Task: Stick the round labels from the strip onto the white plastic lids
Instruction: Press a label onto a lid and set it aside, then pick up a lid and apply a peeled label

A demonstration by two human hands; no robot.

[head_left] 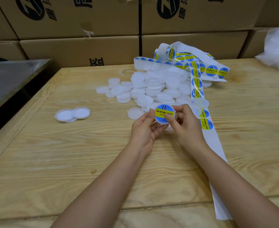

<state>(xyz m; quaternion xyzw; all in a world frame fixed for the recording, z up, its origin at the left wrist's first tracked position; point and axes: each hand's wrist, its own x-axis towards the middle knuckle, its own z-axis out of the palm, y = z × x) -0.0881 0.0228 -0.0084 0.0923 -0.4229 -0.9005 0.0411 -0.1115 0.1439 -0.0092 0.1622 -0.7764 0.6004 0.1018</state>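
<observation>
Two hands share one grip on a single white lid (160, 122). The left hand (145, 127) cradles it with fingers curled beneath and thumb at its left rim. The right hand (184, 122) pinches its right side, thumb laid on the round blue-and-yellow label (163, 111) that covers the top. The lid is held above the worktop (69, 153) with its face tilted towards the camera. The label looks centred and fully laid down, so I judge this lid to be at the smoothing stage and all but finished.

Just right of the held lid runs the strip (196, 83). Nearer the person than the lid it is mostly bare backing; beyond the lid it carries many labels and piles up in loose loops. Just behind the held lid lies the heap of lids (151, 86), all plain white as far as can be seen. Well to the left of the held lid sit three lids (73, 113), rim up; whether their hidden faces carry labels cannot be told. Far behind the held lid stand cartons (79, 46).

By this showing most of the work remains, with dozens of bare lids and plenty of labels.
</observation>
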